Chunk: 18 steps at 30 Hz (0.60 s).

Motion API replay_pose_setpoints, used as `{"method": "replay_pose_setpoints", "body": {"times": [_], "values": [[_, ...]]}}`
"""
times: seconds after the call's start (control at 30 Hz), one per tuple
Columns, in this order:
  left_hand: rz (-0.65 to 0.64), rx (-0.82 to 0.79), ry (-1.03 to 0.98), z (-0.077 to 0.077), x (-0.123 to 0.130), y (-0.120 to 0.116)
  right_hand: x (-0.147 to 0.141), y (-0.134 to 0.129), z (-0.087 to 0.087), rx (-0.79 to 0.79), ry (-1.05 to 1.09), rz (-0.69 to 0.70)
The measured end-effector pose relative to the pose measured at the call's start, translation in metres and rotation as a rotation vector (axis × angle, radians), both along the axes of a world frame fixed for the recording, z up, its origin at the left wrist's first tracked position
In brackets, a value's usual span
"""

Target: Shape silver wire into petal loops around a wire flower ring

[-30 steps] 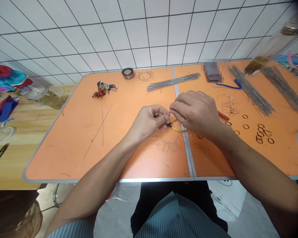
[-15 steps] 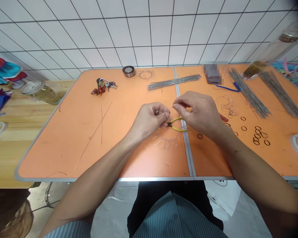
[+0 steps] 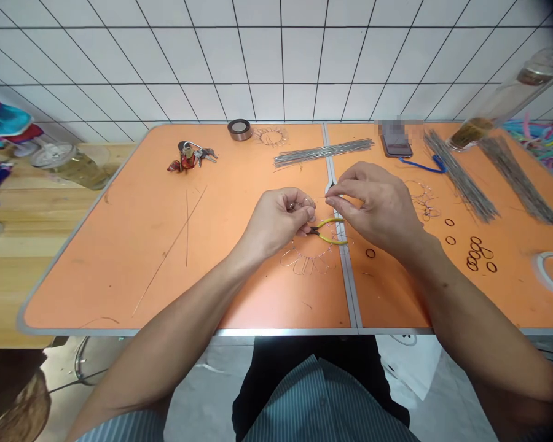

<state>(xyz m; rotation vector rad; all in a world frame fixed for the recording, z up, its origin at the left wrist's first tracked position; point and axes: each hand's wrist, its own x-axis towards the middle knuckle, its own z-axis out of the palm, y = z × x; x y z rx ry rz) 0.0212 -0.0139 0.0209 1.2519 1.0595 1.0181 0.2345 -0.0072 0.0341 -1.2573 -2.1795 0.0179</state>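
Observation:
My left hand [image 3: 279,221] is closed in a pinch around a piece of thin wire bent into loops [image 3: 308,202]. To its right, my right hand [image 3: 380,205] has thumb and index finger pressed together; whatever is between them, perhaps a fine wire end, is too thin to make out. Below both hands, pliers with yellow handles [image 3: 332,240] lie with their jaws near my left fingers. Partly under them is a wire ring with several petal-like loops [image 3: 309,264] on the orange table [image 3: 258,301].
Straight wires lie in a bundle [image 3: 322,152] behind my hands, with thicker bundles [image 3: 461,175] at right. Keys [image 3: 193,156], a tape roll [image 3: 239,129], a phone [image 3: 396,140] and a glass bottle [image 3: 502,104] stand or lie around. Small dark rings [image 3: 474,255] are scattered at right.
My right hand has drawn slightly away from my left, rightward and up. My left hand keeps its pinch on the looped wire. The view has shifted slightly.

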Motion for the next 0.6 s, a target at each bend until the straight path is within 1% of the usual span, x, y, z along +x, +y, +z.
{"method": "replay_pose_setpoints", "body": {"times": [0.1, 0.3, 0.5, 0.6], "values": [[0.007, 0.013, 0.013, -0.001, 0.0, 0.0, -0.001, 0.0, -0.001, 0.025, -0.051, -0.027], [0.04, 0.033, 0.039, -0.003, 0.002, 0.001, -0.008, -0.005, 0.001, -0.069, -0.033, -0.041], [0.073, 0.049, 0.044, -0.006, 0.005, 0.001, -0.02, -0.013, 0.009, -0.271, 0.145, -0.133], [0.078, 0.049, 0.038, -0.006, 0.005, 0.001, -0.02, -0.013, 0.012, -0.377, 0.241, -0.124]]}}
